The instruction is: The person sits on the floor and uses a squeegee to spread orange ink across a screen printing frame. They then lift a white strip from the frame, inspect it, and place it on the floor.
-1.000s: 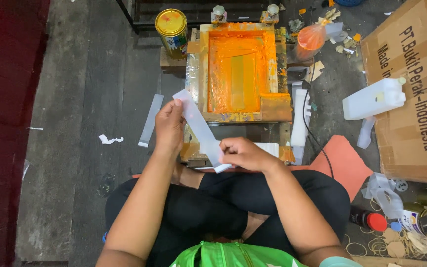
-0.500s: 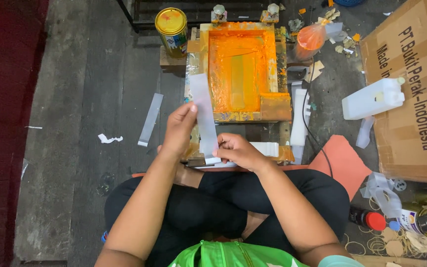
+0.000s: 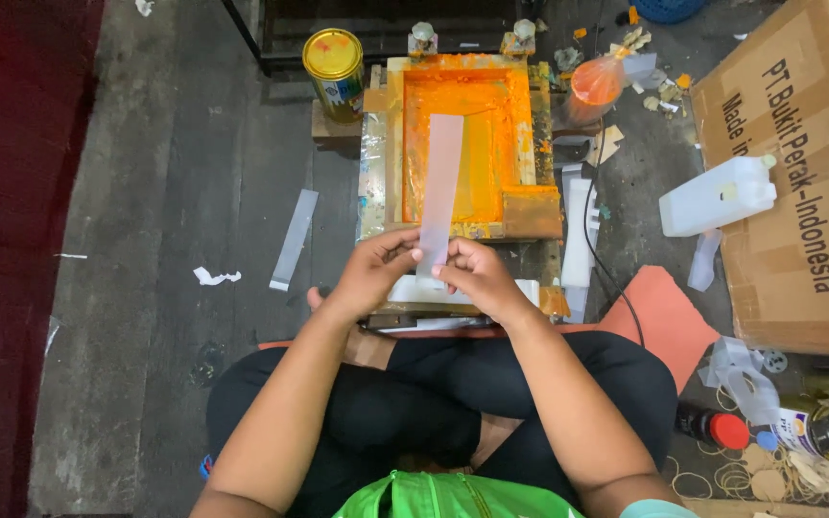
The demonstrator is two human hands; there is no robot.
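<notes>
A loose strip lies on the floor. The left hand and right hand pinch 1 translucent strip by its near end, holding it flat above the orange-inked screen frame, seemingly for alignment.

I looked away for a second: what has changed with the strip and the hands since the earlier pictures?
The translucent strip swung from a slant to upright over the orange screen frame. The left hand slid down from its top end to join the right hand at the bottom end. Frame, paint can and floor strip stayed.
</notes>
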